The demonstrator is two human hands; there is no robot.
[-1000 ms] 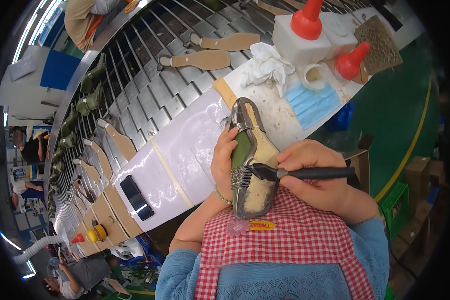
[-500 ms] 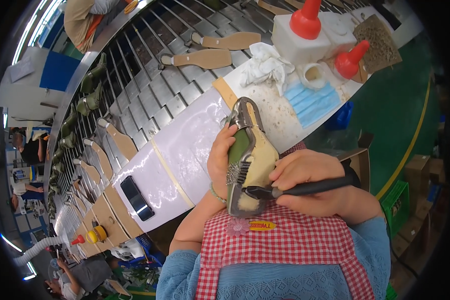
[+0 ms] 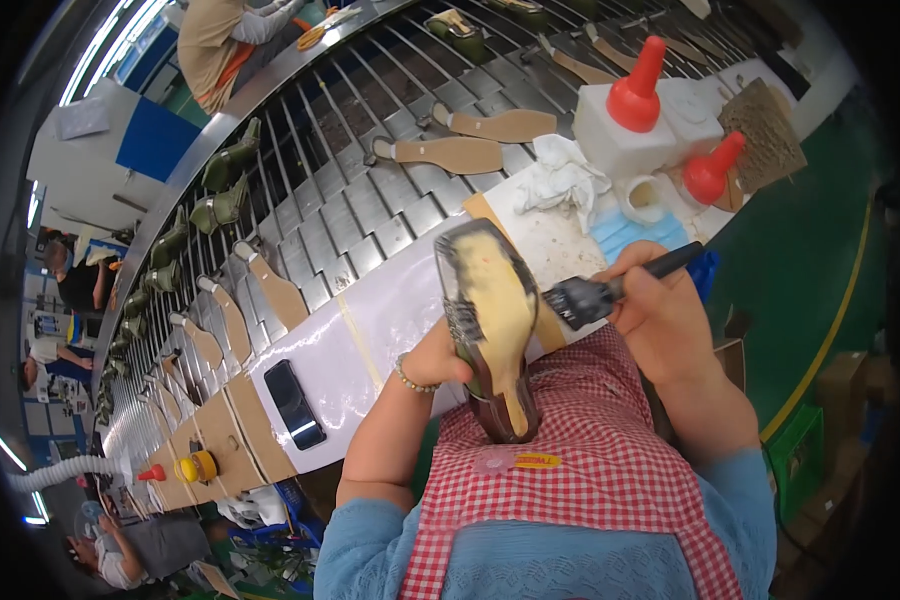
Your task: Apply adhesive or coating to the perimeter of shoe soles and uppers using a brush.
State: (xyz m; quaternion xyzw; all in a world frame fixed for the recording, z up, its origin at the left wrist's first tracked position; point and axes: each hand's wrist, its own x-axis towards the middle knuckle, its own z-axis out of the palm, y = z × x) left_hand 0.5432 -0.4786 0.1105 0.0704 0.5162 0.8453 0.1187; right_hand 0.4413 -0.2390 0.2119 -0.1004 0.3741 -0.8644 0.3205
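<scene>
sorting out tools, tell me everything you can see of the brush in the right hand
The brush is black, seemingly plastic, with a slim handle and a broader head bearing pale markings. The right hand grips it, the handle end pointing up and right, the head left, beside the shoe; whether they touch is unclear. Its bristles are hard to make out.

A red-and-white checked cloth apron [image 3: 570,497] with matching straps is worn over a light blue openwork knit top [image 3: 560,560] whose sleeves leave the forearms bare. A pink flower-shaped badge [image 3: 495,460] and a narrow yellow badge [image 3: 538,461] sit on the apron. A pale round-beaded bracelet [image 3: 407,382] circles the left wrist.
</scene>
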